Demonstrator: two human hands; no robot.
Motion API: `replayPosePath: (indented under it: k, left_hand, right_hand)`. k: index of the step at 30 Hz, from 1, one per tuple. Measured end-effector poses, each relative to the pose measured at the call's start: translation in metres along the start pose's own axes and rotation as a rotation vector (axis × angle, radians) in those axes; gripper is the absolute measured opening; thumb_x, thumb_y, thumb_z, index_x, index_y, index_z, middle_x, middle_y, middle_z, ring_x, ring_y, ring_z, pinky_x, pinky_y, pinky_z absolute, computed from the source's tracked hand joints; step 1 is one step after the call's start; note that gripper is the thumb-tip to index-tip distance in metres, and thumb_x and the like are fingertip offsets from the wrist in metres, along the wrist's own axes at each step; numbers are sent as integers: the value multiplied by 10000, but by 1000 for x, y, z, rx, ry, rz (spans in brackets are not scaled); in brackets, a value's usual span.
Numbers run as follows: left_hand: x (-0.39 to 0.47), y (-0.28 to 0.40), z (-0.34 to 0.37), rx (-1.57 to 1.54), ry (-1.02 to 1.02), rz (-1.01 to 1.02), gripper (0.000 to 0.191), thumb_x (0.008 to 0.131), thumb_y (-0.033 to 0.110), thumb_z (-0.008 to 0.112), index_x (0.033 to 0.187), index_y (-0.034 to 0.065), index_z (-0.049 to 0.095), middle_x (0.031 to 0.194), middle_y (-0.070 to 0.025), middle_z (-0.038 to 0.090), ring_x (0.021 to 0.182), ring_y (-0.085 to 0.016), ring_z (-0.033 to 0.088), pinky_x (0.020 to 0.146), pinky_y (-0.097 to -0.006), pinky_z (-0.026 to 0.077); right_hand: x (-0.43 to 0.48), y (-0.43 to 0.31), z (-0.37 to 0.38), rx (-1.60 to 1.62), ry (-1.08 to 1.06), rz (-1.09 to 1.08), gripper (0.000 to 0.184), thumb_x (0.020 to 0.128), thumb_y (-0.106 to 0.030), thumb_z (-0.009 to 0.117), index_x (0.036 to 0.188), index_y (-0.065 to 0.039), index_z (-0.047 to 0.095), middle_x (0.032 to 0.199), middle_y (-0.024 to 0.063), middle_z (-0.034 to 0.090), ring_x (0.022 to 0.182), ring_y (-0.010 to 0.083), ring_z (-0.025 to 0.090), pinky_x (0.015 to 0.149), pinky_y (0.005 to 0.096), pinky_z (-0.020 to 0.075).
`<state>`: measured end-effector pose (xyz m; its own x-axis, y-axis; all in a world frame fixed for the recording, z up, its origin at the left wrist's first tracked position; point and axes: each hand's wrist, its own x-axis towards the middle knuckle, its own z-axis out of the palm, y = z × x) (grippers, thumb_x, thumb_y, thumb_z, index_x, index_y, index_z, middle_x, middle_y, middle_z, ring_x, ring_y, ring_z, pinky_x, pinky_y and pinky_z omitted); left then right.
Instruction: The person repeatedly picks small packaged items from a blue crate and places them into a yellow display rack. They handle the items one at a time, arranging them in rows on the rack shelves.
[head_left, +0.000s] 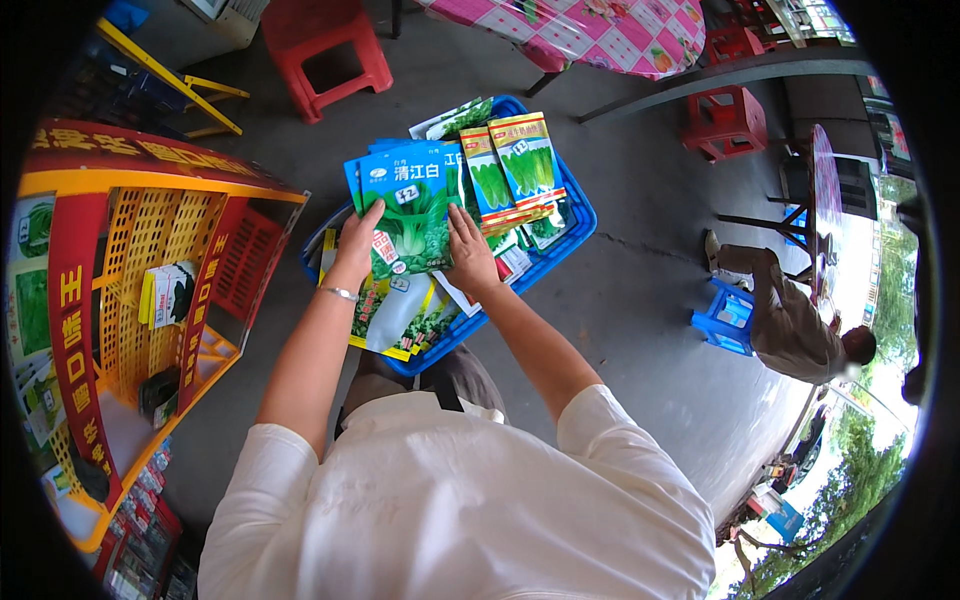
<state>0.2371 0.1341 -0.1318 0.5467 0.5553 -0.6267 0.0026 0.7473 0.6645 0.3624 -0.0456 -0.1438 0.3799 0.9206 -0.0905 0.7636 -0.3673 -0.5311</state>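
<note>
A stack of blue and green leafy-vegetable seed packets (411, 232) is held between my two hands, over a blue plastic basket (574, 225). My left hand (361, 238) grips the stack's left edge, thumb on the front. On the opposite edge lies my right hand (471, 251), its fingers along the packets. Gold-edged seed packets (517, 165) showing green vegetables rest at the basket's right side. Below the stack are yellow-edged packets (397, 315) picturing a pale gourd. Green and white packets (457, 120) stick out at the far rim. The basket's bottom is hidden.
At left stands a red and yellow display rack (142, 225) with a few seed packets (169, 292). Ahead are a red plastic stool (322, 56) and a table with a pink checked cloth (592, 34). A person (795, 322) sits on a blue stool (724, 315) at right.
</note>
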Motion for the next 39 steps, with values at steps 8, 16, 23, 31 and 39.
replayPosePath:
  k: [8, 16, 23, 31, 39]
  left_hand:
    - [21, -13, 23, 483, 101, 98, 401, 686, 48, 751, 1017, -3, 531, 937, -103, 616, 811, -183, 605, 700, -328, 493]
    - [10, -18, 16, 543, 145, 36, 319, 694, -10, 716, 980, -16, 574, 894, -100, 649, 742, -179, 627, 652, -319, 503]
    - [8, -26, 2, 531, 133, 45, 287, 704, -28, 689, 971, -10, 587, 883, -87, 649, 737, -166, 618, 645, -311, 495]
    - [-3, -24, -6, 515, 227, 79, 267, 719, -38, 668, 969, -5, 578, 893, -70, 639, 754, -160, 606, 664, -308, 485]
    - [0, -34, -7, 468, 204, 62, 301, 721, -23, 676, 999, 3, 564, 909, -73, 632, 751, -161, 608, 646, -313, 484]
  right_hand:
    - [-3, 24, -15, 454, -14, -137, 387, 690, 73, 480, 1044, -17, 609, 1324, 190, 422, 1193, 342, 439, 958, 360, 421]
    - [-5, 47, -36, 472, 41, -50, 214, 652, 103, 511, 793, -35, 594, 1001, 125, 641, 976, 307, 600, 809, 356, 490]
    - [52, 125, -79, -30, 232, 590, 929, 642, -457, 752, 1382, -120, 303, 1382, 172, 359, 1290, 353, 315, 1019, 480, 296]
    - [48, 112, -69, -184, 261, 534, 921, 586, -366, 802, 1331, -84, 339, 1211, 158, 472, 1187, 351, 397, 990, 456, 314]
    - [14, 49, -18, 5, 338, 369, 749, 574, -272, 811, 1199, -71, 450, 1329, 219, 375, 1226, 378, 358, 1005, 452, 317]
